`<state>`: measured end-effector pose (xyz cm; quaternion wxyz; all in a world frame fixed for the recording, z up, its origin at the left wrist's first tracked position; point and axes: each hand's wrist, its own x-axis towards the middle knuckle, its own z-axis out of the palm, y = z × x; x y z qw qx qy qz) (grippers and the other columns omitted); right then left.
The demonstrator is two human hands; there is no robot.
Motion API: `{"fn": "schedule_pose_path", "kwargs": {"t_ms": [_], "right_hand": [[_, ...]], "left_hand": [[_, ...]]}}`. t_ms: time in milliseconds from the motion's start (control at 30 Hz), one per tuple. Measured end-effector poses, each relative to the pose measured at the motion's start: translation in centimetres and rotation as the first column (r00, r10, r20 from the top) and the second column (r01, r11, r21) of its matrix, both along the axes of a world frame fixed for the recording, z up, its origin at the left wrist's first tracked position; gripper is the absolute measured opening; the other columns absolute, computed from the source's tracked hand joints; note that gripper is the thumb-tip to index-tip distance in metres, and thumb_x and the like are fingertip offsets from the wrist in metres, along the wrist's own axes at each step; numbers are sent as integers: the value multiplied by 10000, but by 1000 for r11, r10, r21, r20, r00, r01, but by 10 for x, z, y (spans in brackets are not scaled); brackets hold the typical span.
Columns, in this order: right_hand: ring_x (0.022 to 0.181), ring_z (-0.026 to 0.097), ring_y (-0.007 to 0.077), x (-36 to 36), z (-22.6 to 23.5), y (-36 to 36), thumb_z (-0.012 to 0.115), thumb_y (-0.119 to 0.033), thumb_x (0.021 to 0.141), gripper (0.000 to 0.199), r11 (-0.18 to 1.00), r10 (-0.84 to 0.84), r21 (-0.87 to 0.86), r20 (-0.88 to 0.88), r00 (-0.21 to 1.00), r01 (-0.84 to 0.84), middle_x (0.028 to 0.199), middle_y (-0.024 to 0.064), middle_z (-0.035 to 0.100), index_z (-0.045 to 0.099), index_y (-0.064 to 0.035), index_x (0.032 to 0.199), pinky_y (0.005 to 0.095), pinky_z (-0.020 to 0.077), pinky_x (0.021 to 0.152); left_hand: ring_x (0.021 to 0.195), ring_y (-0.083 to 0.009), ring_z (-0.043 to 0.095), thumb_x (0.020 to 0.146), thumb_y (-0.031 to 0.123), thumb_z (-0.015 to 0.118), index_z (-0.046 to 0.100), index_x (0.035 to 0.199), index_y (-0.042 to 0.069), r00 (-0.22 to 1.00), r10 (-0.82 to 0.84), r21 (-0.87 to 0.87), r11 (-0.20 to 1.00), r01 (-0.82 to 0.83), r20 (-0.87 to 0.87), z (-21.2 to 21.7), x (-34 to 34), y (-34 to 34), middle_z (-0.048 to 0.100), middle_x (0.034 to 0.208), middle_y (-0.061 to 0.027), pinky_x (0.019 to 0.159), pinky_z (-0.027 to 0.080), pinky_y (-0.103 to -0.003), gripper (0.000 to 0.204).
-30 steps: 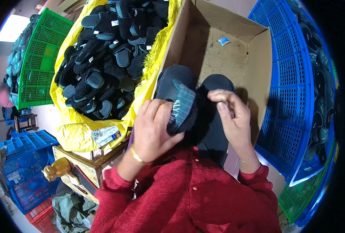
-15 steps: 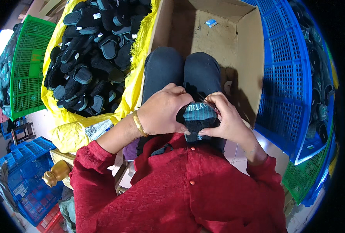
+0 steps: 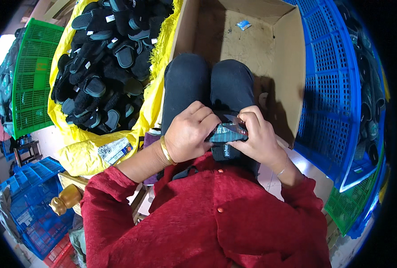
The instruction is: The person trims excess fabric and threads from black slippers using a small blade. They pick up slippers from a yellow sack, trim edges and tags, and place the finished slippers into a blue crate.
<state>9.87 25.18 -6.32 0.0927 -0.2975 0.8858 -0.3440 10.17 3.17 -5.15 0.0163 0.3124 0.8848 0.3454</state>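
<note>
Fingers of the left hand were curled tight over the left end of a small dark padded piece with a teal-grey panel, held just above the person's lap, near the body and over the dark-trousered knees. A gold bangle circled that wrist.

At far left stood a green plastic crate, and nearer the viewer a stack of blue crates with a small brass-coloured vessel beside them. Right of the green crate, a yellow sack lay open, heaped with black padded pieces of the same kind; a printed label lay on its near fold.

In the middle, the held piece sat between both hands, touching each. Beyond the knees an open cardboard box stood almost bare, with one small blue scrap on its far floor.

The right hand pinched the right end of the piece, thumb and forefinger closed on a pale edge at its top; a thin bracelet showed on that wrist. The person wore a red buttoned shirt.

At far right, a tall blue crate leaned beside the box, with a green crate below it.
</note>
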Motion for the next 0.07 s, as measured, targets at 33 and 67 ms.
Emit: {"fn": "schedule_pose_path", "kwargs": {"t_ms": [33, 67], "right_hand": [[849, 617, 291, 2, -3, 1, 825, -226, 619, 621, 1000, -5, -10, -25, 1000, 5, 1060, 128, 486, 452, -33, 1076, 370, 530, 674], [868, 620, 281, 4, -7, 3, 823, -226, 622, 617, 1000, -10, -19, -49, 999, 9, 1070, 130, 484, 453, -38, 1078, 364, 531, 672]], "left_hand": [[841, -290, 534, 512, 89, 743, 593, 876, 47, 1000, 5, 13, 1000, -5, -25, -1, 1, -1, 571, 858, -97, 761, 475, -343, 396], [841, -291, 534, 502, 94, 749, 599, 902, 54, 998, -15, 5, 1000, 16, -58, 1, 0, -1, 571, 872, -99, 767, 475, -335, 429]]}}
